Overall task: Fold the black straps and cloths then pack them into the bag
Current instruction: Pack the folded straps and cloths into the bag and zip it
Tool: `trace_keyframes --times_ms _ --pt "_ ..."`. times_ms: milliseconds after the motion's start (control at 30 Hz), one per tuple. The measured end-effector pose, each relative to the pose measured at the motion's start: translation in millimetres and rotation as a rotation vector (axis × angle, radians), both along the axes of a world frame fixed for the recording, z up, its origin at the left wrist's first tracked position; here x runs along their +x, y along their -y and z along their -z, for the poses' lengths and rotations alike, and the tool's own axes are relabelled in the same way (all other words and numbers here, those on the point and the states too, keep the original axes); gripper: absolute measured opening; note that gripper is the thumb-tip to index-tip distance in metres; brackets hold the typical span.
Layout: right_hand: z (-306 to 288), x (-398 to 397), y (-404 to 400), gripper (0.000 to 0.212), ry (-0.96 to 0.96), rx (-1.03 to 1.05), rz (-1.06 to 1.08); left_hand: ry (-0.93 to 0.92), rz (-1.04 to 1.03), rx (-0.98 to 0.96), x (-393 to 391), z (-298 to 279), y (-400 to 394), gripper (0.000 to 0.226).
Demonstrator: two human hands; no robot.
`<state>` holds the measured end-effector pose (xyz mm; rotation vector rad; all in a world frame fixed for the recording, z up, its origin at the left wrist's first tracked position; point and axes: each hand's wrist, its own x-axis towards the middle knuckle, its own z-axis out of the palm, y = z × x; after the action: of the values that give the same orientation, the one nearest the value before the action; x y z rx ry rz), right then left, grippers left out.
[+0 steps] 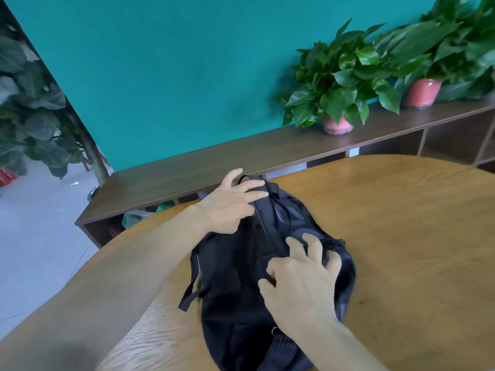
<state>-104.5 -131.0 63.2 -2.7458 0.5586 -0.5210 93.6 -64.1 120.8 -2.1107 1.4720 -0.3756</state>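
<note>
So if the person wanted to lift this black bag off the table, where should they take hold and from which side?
Probably the loop handle at the far end of the black bag, reached from above. It stands up past the left hand, so fingers could hook under it. The body lies flat and limp on the wooden table, and the loose strap on the left would likely only drag it.
</note>
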Motion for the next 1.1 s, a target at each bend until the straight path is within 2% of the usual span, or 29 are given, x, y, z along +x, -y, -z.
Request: trace_keyframes --times_ms 100,167,333,433,567,700,767,833,967,1033,1100 --pt "9 10 7 0.054 0.169 -0.054 -0.014 -0.012 0.039 -0.097 19 -1 -6 0.032" --pt "7 17 18 0.059 0.263 -0.112 0.028 -0.008 0.059 -0.181 30 -1 -9 0.032" --pt "11 35 52 0.055 0.301 -0.166 0.078 -0.007 0.082 -0.216 37 7 -21 0.024" --pt "18 34 70 0.037 0.319 -0.119 0.0 -0.051 0.148 -0.205 28 13 -21 0.023" --pt "16 30 96 0.021 0.355 0.111 -0.178 -0.018 0.079 -0.183 25 24 -6 0.023" --pt "7 38 123 0.017 0.368 0.295 -0.165 -0.051 0.072 -0.304 43 25 0 0.018" --pt "3 50 136 0.023 0.373 0.426 -0.115 -0.121 0.094 -0.433 57 25 -1 0.009" --pt "2 62 151 0.027 0.362 0.551 -0.088 -0.206 0.019 -0.546 61 24 -1 0.009" --pt "2 77 184 0.013 0.28 0.778 -0.1 -0.499 -0.163 -0.829 56 24 1 0.01" --pt "0 82 194 0.009 0.226 0.81 -0.108 -0.621 -0.224 -0.924 49 24 -1 0.014" --pt "-5 91 196 0.007 0.189 0.822 -0.122 -0.642 -0.25 -0.964 41 24 -9 0.019"
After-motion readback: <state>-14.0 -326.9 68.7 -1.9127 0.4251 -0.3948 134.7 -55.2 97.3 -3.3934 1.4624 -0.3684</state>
